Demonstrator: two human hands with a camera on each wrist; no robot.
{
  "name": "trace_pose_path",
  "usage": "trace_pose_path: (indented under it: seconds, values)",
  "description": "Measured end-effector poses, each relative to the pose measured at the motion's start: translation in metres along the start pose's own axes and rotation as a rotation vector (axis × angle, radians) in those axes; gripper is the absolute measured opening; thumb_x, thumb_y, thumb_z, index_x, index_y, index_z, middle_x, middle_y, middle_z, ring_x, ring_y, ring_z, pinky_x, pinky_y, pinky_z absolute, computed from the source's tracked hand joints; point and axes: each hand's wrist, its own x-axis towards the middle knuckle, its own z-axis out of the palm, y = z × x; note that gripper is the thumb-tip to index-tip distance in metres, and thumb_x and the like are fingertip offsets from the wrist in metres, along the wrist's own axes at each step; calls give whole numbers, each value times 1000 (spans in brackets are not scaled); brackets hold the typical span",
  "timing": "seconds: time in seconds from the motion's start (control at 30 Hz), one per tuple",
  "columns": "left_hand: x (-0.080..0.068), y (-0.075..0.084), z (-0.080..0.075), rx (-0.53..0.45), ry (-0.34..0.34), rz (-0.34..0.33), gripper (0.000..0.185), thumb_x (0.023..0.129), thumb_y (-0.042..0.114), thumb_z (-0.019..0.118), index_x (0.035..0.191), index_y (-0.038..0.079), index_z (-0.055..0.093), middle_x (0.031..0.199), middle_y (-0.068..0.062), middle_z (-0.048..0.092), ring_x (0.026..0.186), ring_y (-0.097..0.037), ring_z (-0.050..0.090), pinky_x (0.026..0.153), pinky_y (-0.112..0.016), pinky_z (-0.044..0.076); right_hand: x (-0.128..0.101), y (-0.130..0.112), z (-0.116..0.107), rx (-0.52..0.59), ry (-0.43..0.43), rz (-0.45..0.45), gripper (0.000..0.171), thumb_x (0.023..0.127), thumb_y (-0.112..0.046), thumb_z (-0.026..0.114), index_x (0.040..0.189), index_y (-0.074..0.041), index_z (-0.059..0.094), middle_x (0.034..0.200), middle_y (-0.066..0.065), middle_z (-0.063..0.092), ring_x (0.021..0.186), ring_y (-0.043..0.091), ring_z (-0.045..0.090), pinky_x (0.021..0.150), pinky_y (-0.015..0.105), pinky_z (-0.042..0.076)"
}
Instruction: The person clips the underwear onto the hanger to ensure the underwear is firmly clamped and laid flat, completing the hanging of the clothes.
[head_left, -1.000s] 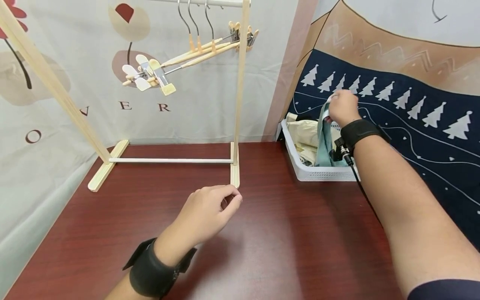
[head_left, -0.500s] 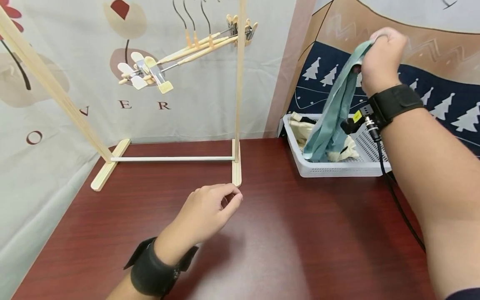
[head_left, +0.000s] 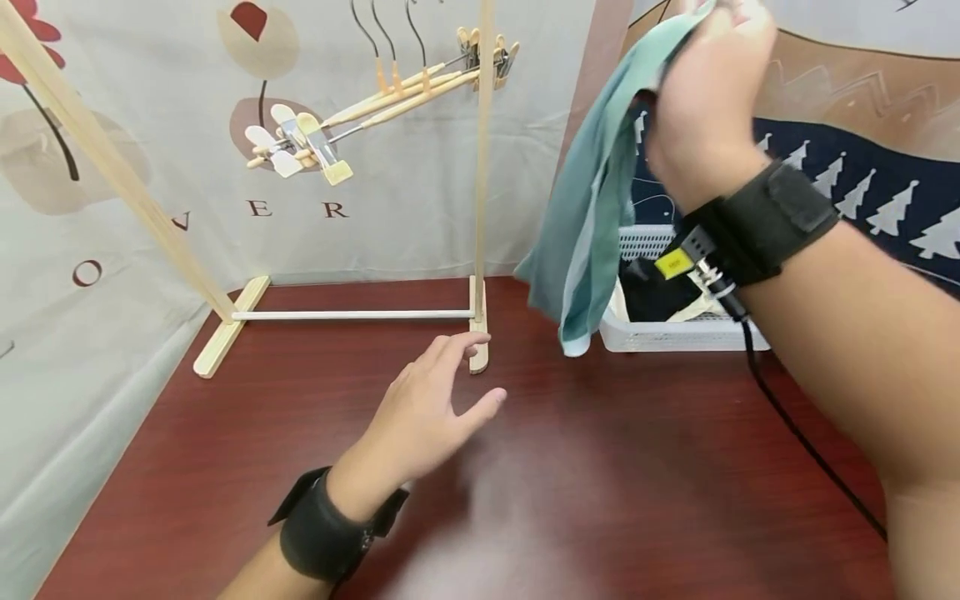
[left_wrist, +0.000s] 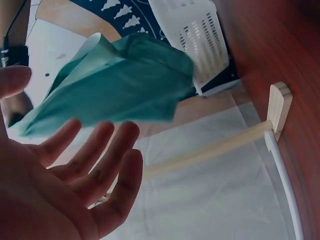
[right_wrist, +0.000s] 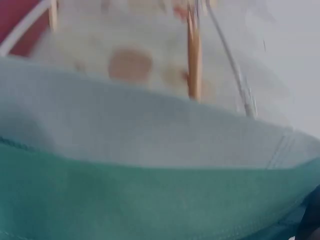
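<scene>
A teal garment (head_left: 588,200) with a pale inner side hangs in folds from my right hand (head_left: 708,108), which pinches its upper edge high at the right of the head view. Its lower end dangles beside the basket. In the left wrist view the teal garment (left_wrist: 120,80) spreads out beyond my fingers. Stitched seams show on the teal garment (right_wrist: 150,200), which fills much of the right wrist view. My left hand (head_left: 423,408) is over the table with thumb and fingers spread, holding nothing. Close to its fingertips is the foot of a wooden rack.
A white perforated basket (head_left: 682,336) with black and cream cloth inside stands right of the rack. The rack's right post (head_left: 482,183) rises near the middle. Several clip hangers (head_left: 397,100) hang from it. A cable (head_left: 810,454) trails from the right wrist.
My right hand has lifted the teal garment up out of the basket and swung it left towards the rack. My left hand has spread its thumb and fingers apart.
</scene>
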Motion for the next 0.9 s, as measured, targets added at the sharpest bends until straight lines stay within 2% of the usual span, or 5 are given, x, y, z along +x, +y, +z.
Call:
trace_pose_path:
  seconds: [0.23, 0.37, 0.5, 0.67, 0.9]
  values:
    - [2, 8, 10, -74, -3, -17, 83, 85, 63, 67, 152, 34, 28, 139, 7, 50, 109, -14, 59, 93, -47, 49, -69, 45, 14, -246, -108, -14, 43, 102, 5, 29, 65, -8, 46, 55, -2, 36, 44, 10, 38, 45, 22, 30]
    - [4, 11, 12, -128, 61, -87, 78, 83, 60, 70, 145, 28, 36, 117, 7, 59, 94, -16, 62, 79, -41, 52, -105, 70, 9, -367, -195, 55, 38, 96, 8, 31, 67, -10, 47, 58, -5, 36, 54, 9, 38, 53, 21, 32]
    - [7, 8, 11, -175, 166, -73, 41, 89, 38, 70, 121, 20, 53, 76, 5, 57, 65, -12, 54, 60, -31, 46, -128, 84, 0, -432, -286, 127, 37, 101, 0, 28, 71, -8, 47, 59, -5, 34, 56, 10, 35, 55, 21, 31]
    - [11, -2, 1, -188, 201, -27, 14, 85, 13, 63, 97, 20, 63, 56, 7, 42, 48, -7, 37, 47, -26, 35, -121, 91, -13, -479, -277, 140, 36, 102, -2, 27, 72, -8, 48, 57, -6, 33, 54, 9, 34, 54, 21, 29]
    - [11, -18, -25, -87, 153, -145, 22, 84, 13, 63, 103, 22, 69, 56, 5, 45, 44, -10, 33, 46, -27, 33, -89, 96, -37, -540, -191, 182, 36, 98, 0, 30, 71, -9, 52, 57, -5, 33, 53, 8, 38, 54, 21, 31]
